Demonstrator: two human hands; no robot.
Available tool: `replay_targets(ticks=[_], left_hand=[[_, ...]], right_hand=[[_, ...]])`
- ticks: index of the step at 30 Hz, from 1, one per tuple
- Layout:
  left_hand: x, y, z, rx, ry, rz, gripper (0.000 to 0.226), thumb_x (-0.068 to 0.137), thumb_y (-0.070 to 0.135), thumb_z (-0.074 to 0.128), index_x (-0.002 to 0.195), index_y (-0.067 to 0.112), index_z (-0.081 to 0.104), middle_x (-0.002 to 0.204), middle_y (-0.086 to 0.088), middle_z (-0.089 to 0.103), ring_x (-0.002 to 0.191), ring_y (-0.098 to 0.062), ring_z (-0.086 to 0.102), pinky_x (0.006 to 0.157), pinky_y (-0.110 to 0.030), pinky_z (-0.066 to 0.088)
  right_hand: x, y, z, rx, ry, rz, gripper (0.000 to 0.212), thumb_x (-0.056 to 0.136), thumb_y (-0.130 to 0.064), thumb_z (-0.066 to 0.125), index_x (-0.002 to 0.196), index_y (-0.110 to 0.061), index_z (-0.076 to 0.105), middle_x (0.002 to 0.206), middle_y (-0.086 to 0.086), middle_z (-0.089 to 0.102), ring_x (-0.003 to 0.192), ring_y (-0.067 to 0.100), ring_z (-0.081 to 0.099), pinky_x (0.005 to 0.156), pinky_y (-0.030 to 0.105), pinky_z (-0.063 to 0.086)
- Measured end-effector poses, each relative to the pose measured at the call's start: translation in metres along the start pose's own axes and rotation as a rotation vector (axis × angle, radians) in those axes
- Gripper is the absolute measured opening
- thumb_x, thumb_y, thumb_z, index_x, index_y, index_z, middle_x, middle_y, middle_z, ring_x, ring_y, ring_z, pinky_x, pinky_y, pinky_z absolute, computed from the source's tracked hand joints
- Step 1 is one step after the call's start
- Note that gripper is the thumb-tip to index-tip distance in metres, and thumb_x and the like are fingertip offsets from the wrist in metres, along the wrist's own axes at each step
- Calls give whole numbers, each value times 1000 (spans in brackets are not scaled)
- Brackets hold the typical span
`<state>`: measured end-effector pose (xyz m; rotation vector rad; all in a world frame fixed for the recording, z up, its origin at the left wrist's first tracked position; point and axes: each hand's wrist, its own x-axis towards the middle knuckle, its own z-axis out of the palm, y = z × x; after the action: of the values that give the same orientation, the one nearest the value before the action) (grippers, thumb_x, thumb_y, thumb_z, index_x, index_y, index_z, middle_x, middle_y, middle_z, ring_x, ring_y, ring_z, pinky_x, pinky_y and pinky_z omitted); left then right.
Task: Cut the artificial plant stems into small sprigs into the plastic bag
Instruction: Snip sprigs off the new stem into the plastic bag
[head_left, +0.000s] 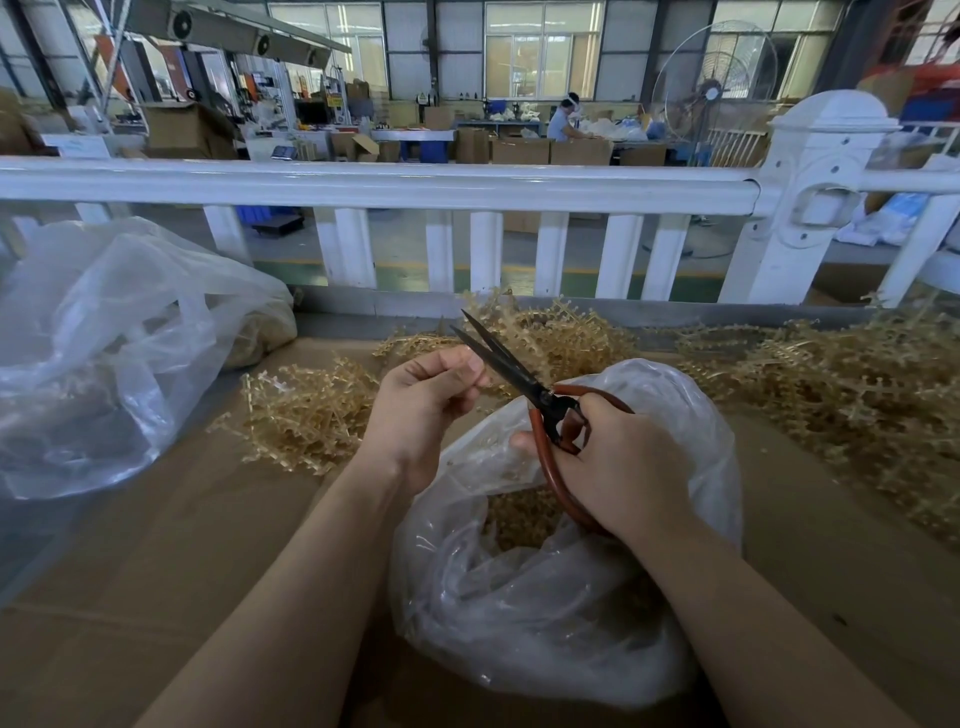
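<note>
Head view, read from left to right: at the far left we see a large crumpled clear bag (104, 353) lying on the bench (182, 545), which is covered in brown cardboard. Next to it a loose pile of tan artificial plant stems (306, 410) sprawls over the cardboard, and more stems (550, 332) lie behind the hands against the white fence (363, 187).

Our left hand (421, 410) comes next, raised over the bench with its fingers curled and thumb pressed to the forefinger; the grip looks pinched on something small, but we cannot tell what it holds, if anything. The dark blades of the scissors (511, 371) start just beside that thumb. The blades are slightly apart, with their tips pointing up and to the left, away from us. The long axis of the scissors runs diagonally from those tips down to the right, into the red-brown loop handles.

Our right hand (618, 467) has its grip clamped on those handles, fingers through and around the loops. Below both hands sits the plastic bag (545, 597), its mouth open under the scissors, with cut tan sprigs (519, 519) visible inside. Farther right, a big heap of uncut stems (841, 384) covers the bench to the frame's edge.
</note>
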<state>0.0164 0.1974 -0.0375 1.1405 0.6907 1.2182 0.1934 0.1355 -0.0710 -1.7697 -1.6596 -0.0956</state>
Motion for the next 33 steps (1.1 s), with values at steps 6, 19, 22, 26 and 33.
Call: replay_targets(ticks=[6, 19, 22, 26, 33], left_hand=[[1, -1, -1, -114, -64, -111, 20, 93, -3, 49, 81, 9, 59, 68, -1, 58, 62, -11, 51, 68, -24, 47], [2, -2, -5, -60, -101, -83, 9, 76, 13, 64, 83, 11, 59, 74, 0, 55, 65, -7, 52, 70, -20, 46], [2, -2, -4, -7, -72, -56, 6, 84, 8, 62, 79, 11, 59, 71, 1, 58, 65, -8, 52, 71, -22, 45], [0, 0, -3, 8, -62, -43, 10, 80, 13, 66, 72, 17, 62, 71, 3, 58, 67, -8, 51, 74, -24, 43], [-2, 1, 0, 97, -2, 14, 19, 93, 6, 59, 78, 17, 62, 72, 3, 60, 67, -8, 53, 73, -26, 41]], right_hand=[[0, -2, 0, -41, -9, 3, 71, 72, -89, 40, 101, -29, 64, 88, -16, 66, 73, 1, 55, 62, 15, 41], [2, 1, 0, -70, 0, -21, 55, 75, -86, 49, 78, -31, 48, 68, -16, 52, 61, -2, 49, 52, 14, 32], [1, 2, 0, -74, 25, -33, 53, 76, -84, 52, 77, -31, 49, 67, -15, 53, 59, 0, 50, 51, 15, 33], [0, 2, 1, -77, 6, -21, 61, 72, -91, 42, 82, -32, 56, 71, -16, 59, 61, -2, 53, 52, 14, 36], [0, 2, 2, -80, 52, -18, 58, 72, -89, 45, 75, -32, 53, 66, -16, 57, 57, -1, 50, 52, 13, 32]])
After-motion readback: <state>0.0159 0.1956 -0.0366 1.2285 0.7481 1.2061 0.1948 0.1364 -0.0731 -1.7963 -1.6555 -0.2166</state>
